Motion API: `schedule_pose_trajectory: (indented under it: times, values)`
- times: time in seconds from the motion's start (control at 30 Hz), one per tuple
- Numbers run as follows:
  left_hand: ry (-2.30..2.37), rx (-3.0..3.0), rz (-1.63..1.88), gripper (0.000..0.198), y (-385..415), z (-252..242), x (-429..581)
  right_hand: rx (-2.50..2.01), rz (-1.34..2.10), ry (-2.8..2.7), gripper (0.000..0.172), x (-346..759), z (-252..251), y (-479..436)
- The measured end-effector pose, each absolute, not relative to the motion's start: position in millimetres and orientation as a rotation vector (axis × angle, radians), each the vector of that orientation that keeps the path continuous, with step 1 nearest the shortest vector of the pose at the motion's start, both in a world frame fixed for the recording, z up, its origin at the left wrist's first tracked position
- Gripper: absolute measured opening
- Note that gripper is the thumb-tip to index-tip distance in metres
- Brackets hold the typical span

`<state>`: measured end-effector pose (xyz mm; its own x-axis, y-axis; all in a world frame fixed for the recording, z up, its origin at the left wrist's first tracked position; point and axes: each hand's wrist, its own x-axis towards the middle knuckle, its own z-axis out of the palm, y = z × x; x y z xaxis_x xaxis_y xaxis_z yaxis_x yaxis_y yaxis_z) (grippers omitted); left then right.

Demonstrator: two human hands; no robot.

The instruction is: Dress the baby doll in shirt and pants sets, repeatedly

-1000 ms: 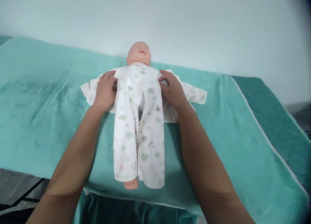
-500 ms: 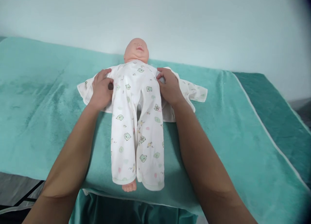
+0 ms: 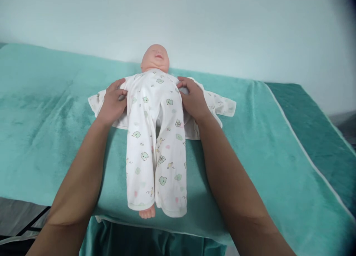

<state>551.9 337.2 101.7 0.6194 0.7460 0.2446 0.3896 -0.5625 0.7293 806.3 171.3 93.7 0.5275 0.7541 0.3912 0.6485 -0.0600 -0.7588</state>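
Observation:
A baby doll lies on its back with its head toward the wall. White baby trousers printed with green bears spread over its front from the neck down; toes of one foot poke out below the left-hand leg. Beneath is a matching baby shirt, laid out with sleeves to both sides. My left hand is closed at the trousers' upper left edge, thumb and fingers curled on the cloth. At the opposite edge, my right hand pinches the fabric too. The exact fingertip contact is partly hidden.
Teal cloth covers the table, its front edge just below the trouser hems. A darker green strip runs along the right side. Behind the table stands a pale wall. Dark bars show at lower left.
My left hand has shifted slightly left and its thumb and fingers sit a little differently at the trouser edge. My right hand stays almost still; the view has drifted slightly.

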Motion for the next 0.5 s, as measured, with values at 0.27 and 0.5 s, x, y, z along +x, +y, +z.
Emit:
schedule_pose_trajectory:
  times: [0.27, 0.5]
  values:
    - [0.854, 2.215, 0.692, 0.023, 342, 103, 552, -1.850, -0.040, -1.277, 0.005, 813, 86, 181]
    - [0.937, 2.222, 0.838, 0.011, 335, 98, 559, -1.850, -0.136, -1.244, 0.005, 811, 79, 187]
